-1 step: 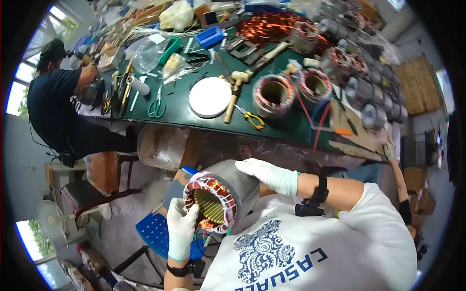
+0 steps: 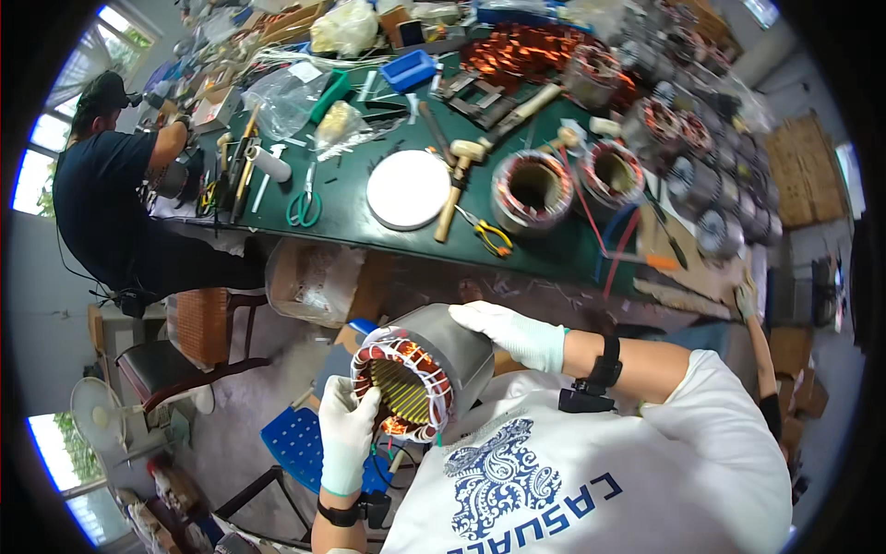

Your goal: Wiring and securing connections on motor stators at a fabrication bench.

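A motor stator with a smooth grey casing lies on its side against my lap, its open end turned to the left. Red and copper windings laced with white cord ring that end, and yellow slot liners show inside the bore. My left hand, in a white glove, is closed on the winding rim, with thumb and fingertips at the bore's edge. Across the top of the casing lies my gloved right hand, holding it from the far side. Its fingertips are partly hidden by the casing's curve.
Ahead, the green workbench bears two stators, a mallet, yellow pliers, scissors and a round white disc. Below it stands a plastic-lined bin. A blue stool is beside me. Another person works at left.
My view has shifted slightly, so the bench things sit a little lower and further right. My hands and the stator keep their places.
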A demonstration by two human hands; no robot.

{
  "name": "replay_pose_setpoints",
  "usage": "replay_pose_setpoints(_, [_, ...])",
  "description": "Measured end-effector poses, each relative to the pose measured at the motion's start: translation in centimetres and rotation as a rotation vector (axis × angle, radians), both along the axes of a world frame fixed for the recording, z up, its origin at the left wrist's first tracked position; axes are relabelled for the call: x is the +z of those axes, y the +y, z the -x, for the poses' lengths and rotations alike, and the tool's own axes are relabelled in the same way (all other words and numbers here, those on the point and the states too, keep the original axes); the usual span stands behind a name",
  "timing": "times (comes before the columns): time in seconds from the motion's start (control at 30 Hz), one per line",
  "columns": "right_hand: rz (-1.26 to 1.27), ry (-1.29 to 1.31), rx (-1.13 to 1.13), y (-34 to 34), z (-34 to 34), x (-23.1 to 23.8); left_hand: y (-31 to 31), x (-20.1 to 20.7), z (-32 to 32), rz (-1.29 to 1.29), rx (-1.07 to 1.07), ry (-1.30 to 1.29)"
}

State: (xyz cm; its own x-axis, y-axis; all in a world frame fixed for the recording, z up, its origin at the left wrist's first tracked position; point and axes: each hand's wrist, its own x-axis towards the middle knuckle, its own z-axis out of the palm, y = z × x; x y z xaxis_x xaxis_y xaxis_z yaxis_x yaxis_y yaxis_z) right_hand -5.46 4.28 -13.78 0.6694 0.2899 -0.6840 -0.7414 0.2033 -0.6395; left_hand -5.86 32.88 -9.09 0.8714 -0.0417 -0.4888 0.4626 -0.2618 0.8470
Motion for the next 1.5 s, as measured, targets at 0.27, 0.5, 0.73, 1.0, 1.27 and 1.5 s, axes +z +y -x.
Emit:
replay_pose_setpoints(0.27, [-0.009, -0.047, -0.231, 0.4, -18.0, -8.5, -2.8, -5.8, -17.5, -0.046, -0.003, -0.045])
replay_pose_setpoints(0.5, [0.191, -0.112, -0.391, -1.1, -28.2, -12.4, -4.9, -11.6, -30.4, -0.102, -0.151, -0.097])
replay_pose_setpoints(0.73, [0.546, -0.329, -0.364, -2.6, -30.8, -18.7, -6.2, -14.9, -35.7, -0.186, -0.269, -0.038])
replay_pose_setpoints(1.0, [0.981, -0.140, -0.532, 1.4, -20.7, -15.3, -11.9, -11.9, -37.7, -0.440, -0.452, -0.111])
replay_pose_setpoints(1.27, [0.913, -0.038, -0.140, 4.2, -15.4, -20.5, 5.1, -24.6, -25.4, -0.359, -0.559, 0.187])
replay_pose_setpoints(1.5, [0.043, 0.430, -1.364, 4.2, -12.3, -24.1, 12.1, -46.8, -17.9, -0.825, -1.169, 0.287])
